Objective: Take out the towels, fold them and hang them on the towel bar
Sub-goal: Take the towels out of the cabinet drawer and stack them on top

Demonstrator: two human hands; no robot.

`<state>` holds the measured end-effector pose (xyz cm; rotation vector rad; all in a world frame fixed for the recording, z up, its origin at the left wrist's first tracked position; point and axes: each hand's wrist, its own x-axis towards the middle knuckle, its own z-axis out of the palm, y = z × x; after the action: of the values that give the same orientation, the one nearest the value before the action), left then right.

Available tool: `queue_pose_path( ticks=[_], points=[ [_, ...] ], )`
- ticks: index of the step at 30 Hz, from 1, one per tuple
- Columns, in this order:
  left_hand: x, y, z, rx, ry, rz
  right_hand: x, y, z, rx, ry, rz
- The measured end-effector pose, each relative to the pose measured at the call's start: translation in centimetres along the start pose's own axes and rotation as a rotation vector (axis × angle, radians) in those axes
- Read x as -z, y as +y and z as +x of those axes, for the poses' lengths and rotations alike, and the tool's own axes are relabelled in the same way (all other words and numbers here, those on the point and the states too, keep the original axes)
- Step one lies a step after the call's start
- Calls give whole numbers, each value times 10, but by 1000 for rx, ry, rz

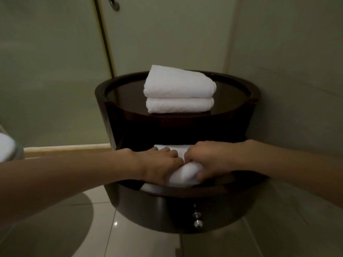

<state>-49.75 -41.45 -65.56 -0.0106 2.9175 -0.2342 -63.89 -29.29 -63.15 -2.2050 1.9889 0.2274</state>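
White towel [183, 174] on the lower shelf [219, 188], left hand [159, 162] and right hand [206, 156] — both clenched round it

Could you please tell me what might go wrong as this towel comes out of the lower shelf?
The left hand and right hand grip one bunched towel on the lower shelf. Pulling it could drag the folded towel behind it out too. A hard tug might also shake the stand and topple the stacked towels on top.
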Motion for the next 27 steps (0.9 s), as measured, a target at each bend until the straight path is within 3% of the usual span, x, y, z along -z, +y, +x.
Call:
queue_pose_path(
  ticks=[9, 13, 19, 24, 27],
  points=[
    [41, -11, -11, 217, 338, -224, 57, 23, -10, -72, 227, 207],
    [73, -31, -16, 198, 425, -313, 83, 23, -15, -81, 332, 165],
    [114, -52, -25, 150, 535, -392, 102, 13, -25, -164, 350, 62],
    [171, -69, -38, 130, 585, -462, 142, 13, -33, -120, 564, 116],
    [213, -81, -42, 147, 603, -364, 188, 20, -32, -155, 624, 122]
  ],
)
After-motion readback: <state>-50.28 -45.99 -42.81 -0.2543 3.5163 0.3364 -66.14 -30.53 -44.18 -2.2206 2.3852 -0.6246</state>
